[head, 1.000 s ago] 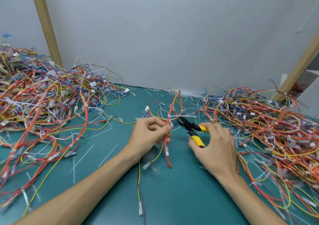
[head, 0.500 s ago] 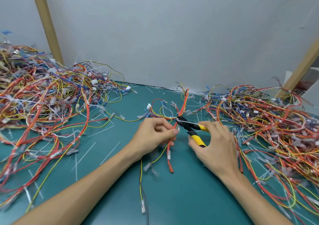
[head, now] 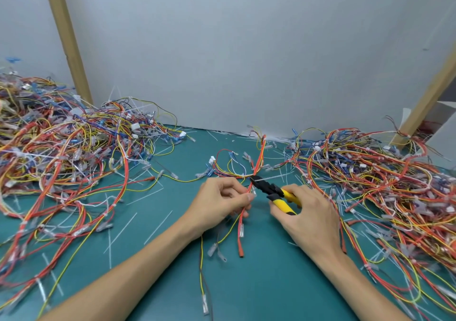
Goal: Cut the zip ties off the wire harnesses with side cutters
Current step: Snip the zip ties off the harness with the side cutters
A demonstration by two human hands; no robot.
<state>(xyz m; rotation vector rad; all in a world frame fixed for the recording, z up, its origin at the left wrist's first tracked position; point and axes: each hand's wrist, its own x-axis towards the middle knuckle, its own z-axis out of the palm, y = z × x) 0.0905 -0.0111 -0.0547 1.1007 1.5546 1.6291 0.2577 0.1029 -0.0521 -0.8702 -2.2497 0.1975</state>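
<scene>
A red, orange and yellow wire harness (head: pixel 257 163) lies across the middle of the teal mat. My left hand (head: pixel 222 203) pinches its bundle between thumb and fingers. My right hand (head: pixel 306 212) grips the yellow-handled side cutters (head: pixel 274 190). The black jaws sit at the bundle just above my left thumb, touching a white zip tie (head: pixel 267 178) whose tail sticks out to the right.
A large heap of harnesses (head: pixel 61 158) covers the left of the mat (head: pixel 259 283), another heap (head: pixel 385 180) the right. Cut white zip tie pieces (head: pixel 158 227) lie scattered between. A grey wall and two wooden posts (head: pixel 66 37) stand behind.
The harness has shifted slightly up and right in my left hand. The cutter jaws have come in against the zip tie on the bundle.
</scene>
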